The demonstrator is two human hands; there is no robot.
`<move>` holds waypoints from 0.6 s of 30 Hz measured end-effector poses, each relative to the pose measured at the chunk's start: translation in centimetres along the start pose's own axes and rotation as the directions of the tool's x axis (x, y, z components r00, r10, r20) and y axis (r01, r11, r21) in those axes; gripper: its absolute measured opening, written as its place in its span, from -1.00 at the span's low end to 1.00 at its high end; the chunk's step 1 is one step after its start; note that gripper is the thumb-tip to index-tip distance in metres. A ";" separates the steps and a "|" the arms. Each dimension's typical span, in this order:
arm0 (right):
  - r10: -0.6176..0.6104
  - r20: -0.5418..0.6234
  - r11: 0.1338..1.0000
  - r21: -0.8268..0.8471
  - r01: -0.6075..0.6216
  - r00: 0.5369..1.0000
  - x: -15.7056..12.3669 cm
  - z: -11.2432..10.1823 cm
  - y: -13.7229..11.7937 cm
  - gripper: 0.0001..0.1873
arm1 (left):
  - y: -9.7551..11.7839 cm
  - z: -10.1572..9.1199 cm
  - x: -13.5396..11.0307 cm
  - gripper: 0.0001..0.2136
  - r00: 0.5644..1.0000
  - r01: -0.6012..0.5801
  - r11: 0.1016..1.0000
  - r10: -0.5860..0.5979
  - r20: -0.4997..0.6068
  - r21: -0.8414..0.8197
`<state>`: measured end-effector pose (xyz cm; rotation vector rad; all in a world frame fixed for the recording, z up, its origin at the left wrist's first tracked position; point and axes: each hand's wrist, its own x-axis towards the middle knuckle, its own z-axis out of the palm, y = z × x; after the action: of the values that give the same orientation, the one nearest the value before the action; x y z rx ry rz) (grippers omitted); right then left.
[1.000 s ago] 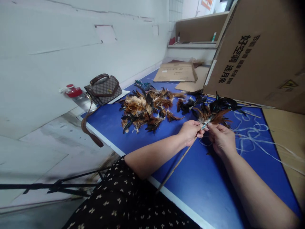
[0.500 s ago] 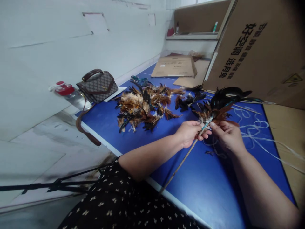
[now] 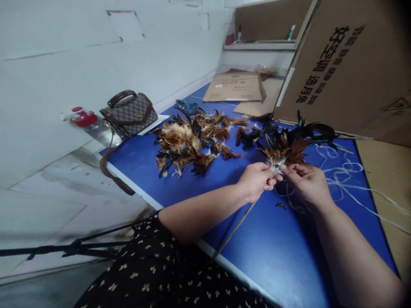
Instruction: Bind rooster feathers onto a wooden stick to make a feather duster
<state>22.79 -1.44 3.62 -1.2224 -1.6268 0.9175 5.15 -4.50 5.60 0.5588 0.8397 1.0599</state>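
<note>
My left hand (image 3: pixel 257 182) is closed round the thin stick (image 3: pixel 236 229) of a feather duster, just below its feathers. The stick slants down toward the near table edge. Brown and black feathers (image 3: pixel 290 147) fan out from its upper end. With thumb and forefinger pinched, my right hand (image 3: pixel 310 184) grips the pale binding (image 3: pixel 278 167) at the feathers' base. Whether a strand lies between those fingertips is too small to tell. Left of my hands lies a pile of brown, cream and black feather bunches (image 3: pixel 192 143), with darker feathers (image 3: pixel 253 134) beside it.
Pale string (image 3: pixel 346 175) lies in loops on the blue table (image 3: pixel 272 252) at right. A handbag (image 3: pixel 130 115) and a red-capped bottle (image 3: pixel 94 126) stand at the left edge by the wall. Flat cardboard (image 3: pixel 234 87) lies at the back; a large carton (image 3: pixel 356 64) rises at right.
The feathered end has turned in my hands, and its long black feathers spread differently. The blue-green strip seen along the binding is now mostly hidden. Both hands stay nearly in place.
</note>
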 end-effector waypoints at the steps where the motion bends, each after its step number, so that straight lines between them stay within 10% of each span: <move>1: -0.006 -0.007 1.000 -0.007 0.006 1.000 0.0 0.0 -0.1 -0.41 | -0.1 -0.1 0.0 -0.81 1.000 -0.016 1.000 0.016 0.006 -0.008; 13: -0.037 -0.031 0.978 -0.208 0.030 0.999 0.0 -0.2 -0.3 -0.42 | -0.6 -0.4 1.8 -0.80 0.998 -0.010 0.999 0.008 -0.057 -0.040; 18: -0.374 -0.186 0.663 -0.739 0.122 0.909 1.5 -1.3 -0.4 -0.63 | -0.2 -1.3 4.2 -0.77 0.981 0.033 0.995 -0.050 -0.187 -0.090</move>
<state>23.70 -0.06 4.73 -1.4969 -1.8715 -0.1614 5.23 -0.79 3.35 0.3702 0.9626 1.1172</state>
